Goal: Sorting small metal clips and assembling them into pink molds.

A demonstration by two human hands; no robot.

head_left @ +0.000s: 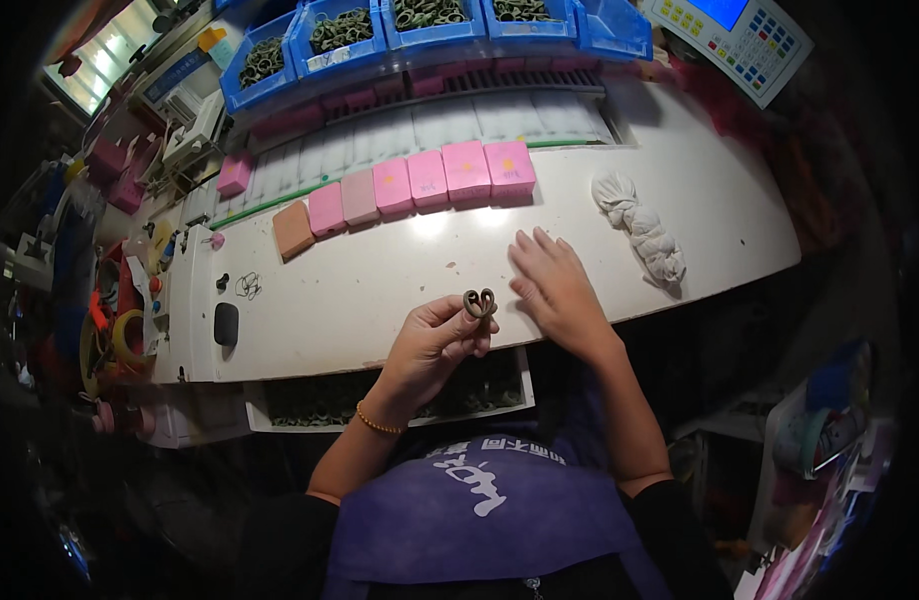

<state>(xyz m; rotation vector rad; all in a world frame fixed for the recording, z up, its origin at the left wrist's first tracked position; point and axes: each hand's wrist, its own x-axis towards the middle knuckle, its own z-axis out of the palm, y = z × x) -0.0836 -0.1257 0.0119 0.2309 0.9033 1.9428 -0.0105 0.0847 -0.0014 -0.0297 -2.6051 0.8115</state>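
Note:
My left hand (435,340) holds a small dark heart-shaped ring piece (480,302) pinched upright between thumb and fingers, just above the near edge of the white worktable (380,270). My right hand (555,285) lies flat on the tabletop right beside it, fingers spread, holding nothing. A row of pink blocks (430,180) lies across the table beyond both hands, with an orange-brown block (293,229) at its left end.
A knotted white cloth (642,228) lies to the right. Blue bins (430,25) of dark ring pieces line the back. An open drawer (330,400) of similar pieces sits under the table edge. Tape rolls and clutter (120,330) fill the left side; a keypad panel (745,40) stands back right.

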